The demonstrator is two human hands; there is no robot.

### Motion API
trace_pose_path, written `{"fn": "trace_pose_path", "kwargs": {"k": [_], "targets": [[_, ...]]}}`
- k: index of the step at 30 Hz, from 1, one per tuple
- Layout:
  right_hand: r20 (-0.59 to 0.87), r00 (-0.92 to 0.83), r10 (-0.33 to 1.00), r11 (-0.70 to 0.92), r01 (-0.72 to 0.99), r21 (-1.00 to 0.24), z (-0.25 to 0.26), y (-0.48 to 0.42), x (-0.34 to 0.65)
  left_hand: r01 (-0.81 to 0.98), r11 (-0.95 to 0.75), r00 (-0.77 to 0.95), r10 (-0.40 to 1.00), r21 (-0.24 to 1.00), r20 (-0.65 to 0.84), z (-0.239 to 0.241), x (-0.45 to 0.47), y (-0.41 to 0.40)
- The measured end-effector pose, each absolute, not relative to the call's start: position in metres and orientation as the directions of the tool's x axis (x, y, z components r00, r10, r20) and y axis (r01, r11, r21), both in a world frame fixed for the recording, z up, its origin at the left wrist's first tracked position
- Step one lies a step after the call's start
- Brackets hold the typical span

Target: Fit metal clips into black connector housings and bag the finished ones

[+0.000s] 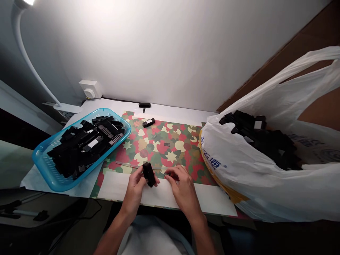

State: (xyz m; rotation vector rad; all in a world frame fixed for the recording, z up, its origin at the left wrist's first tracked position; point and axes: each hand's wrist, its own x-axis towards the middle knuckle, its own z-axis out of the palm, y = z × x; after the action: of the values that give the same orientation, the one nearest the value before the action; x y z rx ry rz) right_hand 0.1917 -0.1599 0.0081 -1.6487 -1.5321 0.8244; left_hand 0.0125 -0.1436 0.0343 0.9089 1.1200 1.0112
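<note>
The camouflage-patterned mat (183, 136) lies on the white surface (180, 114), and both hands are over its near part. The left hand (134, 188) holds a black block (149, 174) above the mat's near edge, its fingers clamped on the block, which is tilted. Just to the right, the right hand (183, 187) has its thumb and fingers closed on a small dark piece (166, 174), over the mat's near half; the piece is mostly hidden.

A white paper strip (114, 185) runs along the mat's near edge, and a thin clear strip (124, 164) lies across the mat just behind it. Near the mat's middle are a flat dark piece (166, 144) and a tiny metallic part (154, 136); a smaller black unit (148, 123) with a white label sits near its far edge.

Left of the mat stands a blue basket (36, 156) filled with black parts (92, 141). At the mat's right, a white plastic bag (239, 180) holds more black pieces (262, 136).
</note>
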Motion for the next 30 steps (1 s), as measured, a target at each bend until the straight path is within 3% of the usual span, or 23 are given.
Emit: {"fn": "trace_pose_path", "kwargs": {"k": [4,10,16,22,30], "targets": [[0.012,0.071,0.997,-0.024,0.493,-0.87,0.015,-0.16,0.193,-0.112,0.256,0.138,0.961,0.96,-0.24,0.033,0.014,-0.144],[-0.022,0.083,0.996,-0.045,0.285,-0.958,0.023,-0.165,0.196,0.004,0.227,0.175,0.959,0.974,-0.224,0.036,0.014,-0.145],[-0.031,0.042,0.999,-0.041,0.266,-0.963,0.021,-0.165,0.197,0.091,0.204,0.218,0.951,0.975,-0.219,0.038,0.017,-0.145],[0.044,0.074,0.996,0.034,0.127,-0.991,0.018,-0.17,0.204,0.126,0.21,0.218,0.947,0.97,-0.234,0.039,0.019,-0.146],[0.068,-0.06,0.996,0.065,-0.049,-0.997,0.021,-0.172,0.213,0.161,0.235,0.165,0.951,0.959,-0.261,0.047,0.019,-0.142]]}}
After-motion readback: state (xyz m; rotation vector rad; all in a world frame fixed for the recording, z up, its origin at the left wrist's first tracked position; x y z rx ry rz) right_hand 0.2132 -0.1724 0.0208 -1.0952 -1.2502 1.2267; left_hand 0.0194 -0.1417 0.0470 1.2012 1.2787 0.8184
